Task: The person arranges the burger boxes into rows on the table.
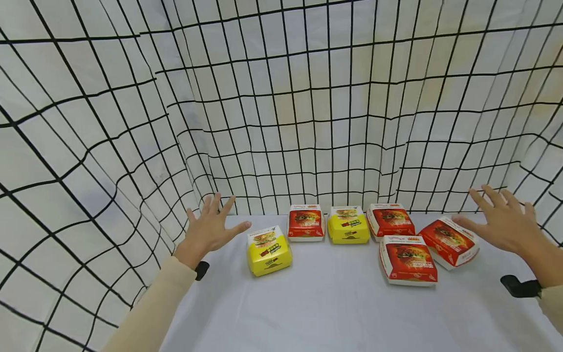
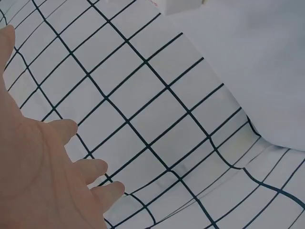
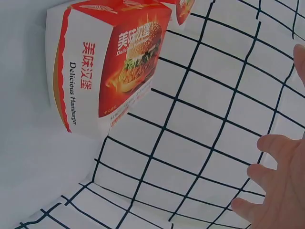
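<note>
The left hand and right hand are each cut off in their own wrist views.

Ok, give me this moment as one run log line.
left hand: spread, empty, near yellow box | right hand: spread, empty, near red box | white tabletop: two yellow boxes, four red boxes

I can see four red burger boxes and two yellow burger boxes, six boxes altogether, on one bench. I also count two hands, two pale sleeves and two black wrist pieces, one per side.
</note>
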`<state>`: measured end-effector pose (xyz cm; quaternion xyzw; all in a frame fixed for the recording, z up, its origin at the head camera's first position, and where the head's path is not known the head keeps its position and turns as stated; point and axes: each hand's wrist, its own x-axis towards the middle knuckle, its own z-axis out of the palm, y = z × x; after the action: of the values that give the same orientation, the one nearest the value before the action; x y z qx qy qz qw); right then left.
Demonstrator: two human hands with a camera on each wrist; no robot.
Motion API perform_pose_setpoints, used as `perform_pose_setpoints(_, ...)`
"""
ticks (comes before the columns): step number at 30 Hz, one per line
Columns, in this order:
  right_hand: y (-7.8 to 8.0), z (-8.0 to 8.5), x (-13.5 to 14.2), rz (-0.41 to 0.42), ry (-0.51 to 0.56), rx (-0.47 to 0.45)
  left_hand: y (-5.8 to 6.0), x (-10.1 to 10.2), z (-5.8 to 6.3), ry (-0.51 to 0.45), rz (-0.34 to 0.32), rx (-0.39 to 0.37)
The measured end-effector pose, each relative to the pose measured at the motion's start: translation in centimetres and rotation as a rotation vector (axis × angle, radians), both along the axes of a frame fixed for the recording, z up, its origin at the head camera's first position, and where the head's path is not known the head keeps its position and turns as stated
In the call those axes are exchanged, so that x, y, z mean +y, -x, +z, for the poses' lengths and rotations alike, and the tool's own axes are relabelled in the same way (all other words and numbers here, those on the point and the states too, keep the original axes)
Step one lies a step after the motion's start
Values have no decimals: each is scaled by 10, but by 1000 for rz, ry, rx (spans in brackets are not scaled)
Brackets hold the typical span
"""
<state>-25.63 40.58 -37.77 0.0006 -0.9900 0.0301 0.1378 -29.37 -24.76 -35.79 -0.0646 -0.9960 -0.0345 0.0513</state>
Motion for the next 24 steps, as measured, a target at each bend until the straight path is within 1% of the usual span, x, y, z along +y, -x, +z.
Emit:
perform_pose_setpoints(3, -4, -3, -8, 28, -4, 22, -9, 2, -2, -8, -18, 28)
perform_pose_setpoints(6, -11, -5, -18, 48, 19, 35, -18, 7, -5, -24, -47, 77)
perform_pose_setpoints(9, -18, -6, -29, 52, 47, 49, -27, 13, -8, -44, -75, 125)
perform_pose_setpoints(13, -27, -7, -45, 64, 49, 90, -39, 21, -12, -80, -110, 186)
perform_pose_setpoints(15, -31, -7, -54, 92, 64, 108, -45, 24, -13, -118, -136, 232)
perform_pose_setpoints(18, -38, -4, -68, 157, 128, 106, -53, 29, -13, -206, -165, 303)
perform_pose_setpoints(21, -44, 1, -86, 227, 203, 94, -60, 34, -12, -288, -165, 369)
perform_pose_setpoints(24, -49, 5, -106, 269, 250, 84, -65, 40, -11, -360, -160, 428)
